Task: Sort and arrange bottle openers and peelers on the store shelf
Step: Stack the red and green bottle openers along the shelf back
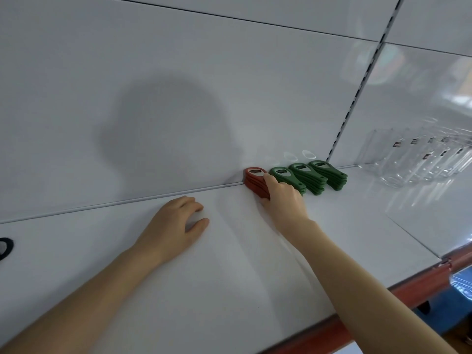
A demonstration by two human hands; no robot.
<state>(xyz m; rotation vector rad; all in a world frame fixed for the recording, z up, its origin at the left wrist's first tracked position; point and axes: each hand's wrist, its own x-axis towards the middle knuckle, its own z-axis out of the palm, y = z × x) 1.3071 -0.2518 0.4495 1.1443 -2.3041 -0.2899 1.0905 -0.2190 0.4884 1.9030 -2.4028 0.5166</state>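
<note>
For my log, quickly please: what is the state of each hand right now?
Left hand: open, resting on the white metal shelf, holding nothing.
Right hand: closed round the stack of red plastic bottle openers.

Left hand (176,223) palm down, fingers relaxed, right hand (282,198) outstretched, fingers seemingly curled

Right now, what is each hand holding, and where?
The right hand grips the red opener stack at its near handle end; left hand rests on the shelf, empty.

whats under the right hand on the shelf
A red stack of bottle openers, against the back panel. The right hand grips it and covers the handle ends; its count is hidden.
</note>
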